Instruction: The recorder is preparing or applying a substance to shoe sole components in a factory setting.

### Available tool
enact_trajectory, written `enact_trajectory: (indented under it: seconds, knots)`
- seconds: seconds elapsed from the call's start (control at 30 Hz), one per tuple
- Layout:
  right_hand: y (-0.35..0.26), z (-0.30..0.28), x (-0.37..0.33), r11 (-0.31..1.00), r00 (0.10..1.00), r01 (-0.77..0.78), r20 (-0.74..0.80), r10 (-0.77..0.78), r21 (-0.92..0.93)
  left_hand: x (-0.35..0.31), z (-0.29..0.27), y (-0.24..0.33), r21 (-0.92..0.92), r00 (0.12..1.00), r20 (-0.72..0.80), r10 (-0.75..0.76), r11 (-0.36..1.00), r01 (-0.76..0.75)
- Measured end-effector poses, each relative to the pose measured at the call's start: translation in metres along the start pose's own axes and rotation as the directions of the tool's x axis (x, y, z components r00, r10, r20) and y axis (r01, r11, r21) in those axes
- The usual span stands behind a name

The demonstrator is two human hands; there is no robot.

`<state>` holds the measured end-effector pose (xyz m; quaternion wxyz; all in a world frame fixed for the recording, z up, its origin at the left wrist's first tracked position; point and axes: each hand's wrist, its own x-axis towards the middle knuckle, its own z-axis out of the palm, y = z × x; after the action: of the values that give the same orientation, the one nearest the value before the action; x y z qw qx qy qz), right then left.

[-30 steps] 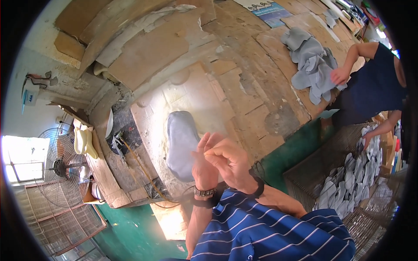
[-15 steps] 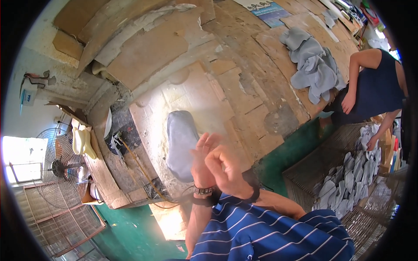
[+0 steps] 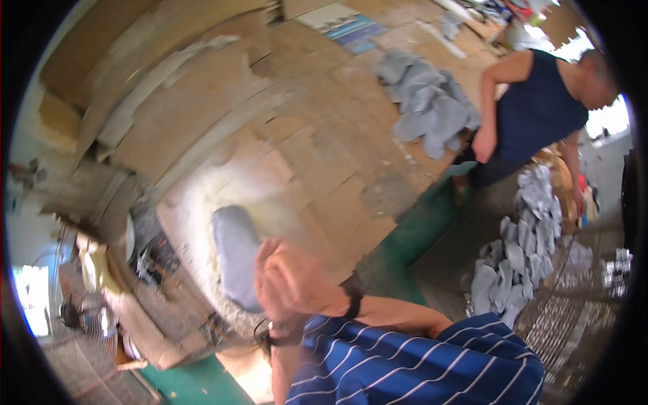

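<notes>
"What are the hands doing?"

"The right hand (image 3: 293, 273) looks curled over the left hand (image 3: 267, 297), just right of the grey insole-shaped pad (image 3: 235, 260). Blur hides whether either pinches anything; I can't tell."

"What's changed?"

"The view has swung rightward, and the hands now overlap more. The pad lies in the same spot on the dusty board (image 3: 192, 202), so neither hand has shifted it."

"And further out?"

"A pile of grey pieces (image 3: 425, 101) lies well up and right of the pad. A co-worker's hand (image 3: 484, 145) has left that pile."

"Anything hidden?"

"Most of the left hand, behind the right. The fan (image 3: 98, 320), low and left of the pad, is smeared, possibly by head motion."
</notes>
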<state>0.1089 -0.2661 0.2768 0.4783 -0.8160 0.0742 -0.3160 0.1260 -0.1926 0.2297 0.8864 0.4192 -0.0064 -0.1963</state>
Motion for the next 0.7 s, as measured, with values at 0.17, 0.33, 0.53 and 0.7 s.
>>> enact_trajectory:
  seconds: [0.17, 0.33, 0.53, 0.7]
  knots:
    - [-0.003, -0.008, -0.005, 0.987, 0.988, -0.133, 0.09, 0.125, 0.091, 0.002, -0.017, -0.001, -0.021, 0.974, -0.142, -0.177, 0.984, 0.176]
    - [0.007, -0.036, 0.001, 0.682, 0.9, -0.416, 0.168, 0.401, 0.601, 0.019, -0.009, 0.008, -0.252, 0.984, 0.086, -0.157, 0.952, 0.174]
    - [0.017, -0.051, 0.011, 0.259, 0.694, -0.675, 0.475, 0.541, 0.691, 0.008, -0.006, 0.025, -0.257, 0.988, 0.059, -0.141, 0.954, 0.152]
    - [0.032, -0.054, 0.006, 0.334, 0.692, -0.698, 0.476, 0.543, 0.633, 0.003, -0.019, 0.035, -0.123, 0.991, -0.054, -0.12, 0.986, 0.112]
